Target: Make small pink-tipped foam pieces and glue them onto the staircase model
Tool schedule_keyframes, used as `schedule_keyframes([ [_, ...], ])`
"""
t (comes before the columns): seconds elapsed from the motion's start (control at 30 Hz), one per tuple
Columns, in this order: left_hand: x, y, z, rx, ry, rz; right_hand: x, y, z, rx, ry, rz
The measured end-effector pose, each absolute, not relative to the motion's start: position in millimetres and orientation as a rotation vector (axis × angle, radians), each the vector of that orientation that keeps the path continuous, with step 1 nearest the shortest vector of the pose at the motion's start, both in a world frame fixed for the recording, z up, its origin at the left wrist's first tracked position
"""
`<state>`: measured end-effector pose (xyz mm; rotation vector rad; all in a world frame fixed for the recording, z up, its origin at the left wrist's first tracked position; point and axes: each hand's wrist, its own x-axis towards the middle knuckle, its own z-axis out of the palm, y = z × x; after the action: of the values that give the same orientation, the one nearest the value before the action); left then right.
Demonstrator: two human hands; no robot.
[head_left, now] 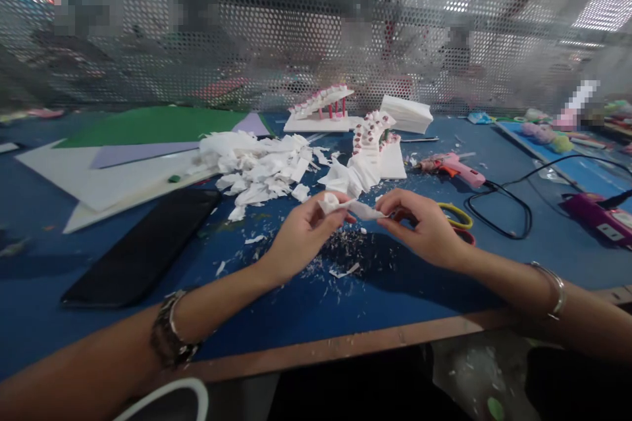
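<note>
Pinching a small white strip (353, 208) by its two ends just above the bench (296, 316), the left hand (301, 230) and right hand (424, 227) are gripping it, while beyond them a heap of cut pieces (257, 168) is lying unused beside a model (368, 145) seemingly only partly covered.

No writing, brand, number or sign can be read anywhere. The purple device (600, 217) at three o'clock on the surface (306, 302) carries a small white label patch, but its marks are too small and blurred to make out. The pink glue gun (451, 168) at about one o'clock shows no legible mark. The white paper scrap (363, 209), pinched between the fingers of the left hand (301, 233) and the right hand (424, 227) at the centre, is plain. The black slab (143, 247) at nine o'clock has an unmarked face.
</note>
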<state>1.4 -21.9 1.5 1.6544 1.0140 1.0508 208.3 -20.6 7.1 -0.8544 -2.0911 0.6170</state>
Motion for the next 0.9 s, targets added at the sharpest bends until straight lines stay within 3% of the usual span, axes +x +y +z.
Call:
schedule_keyframes([
  [0.1,-5.4,-18.5,4.4,1.58,0.939,1.21,220.1,-18.2,9.3,-0.633,-2.366,0.104],
  [0.23,-24.1,-10.9,8.8,2.198,0.921,1.148,230.5,-17.2,10.9,-0.475,-2.714,-0.223],
  [0.3,-34.1,-4.1,9.3,2.569,0.802,0.926,231.6,-16.1,10.1,-0.495,-2.826,-0.105],
  [0.47,-40.9,1.3,13.7,2.914,0.733,0.227,231.5,-7.7,6.6,-0.638,-2.842,0.588],
  [0.6,-28.8,-16.9,15.9,2.805,0.884,0.313,233.6,-2.4,5.4,-0.629,-2.738,0.819],
  [0.9,-14.7,-32.7,-2.3,2.846,0.709,0.022,233.0,-4.1,2.8,-0.731,-2.652,0.834],
])
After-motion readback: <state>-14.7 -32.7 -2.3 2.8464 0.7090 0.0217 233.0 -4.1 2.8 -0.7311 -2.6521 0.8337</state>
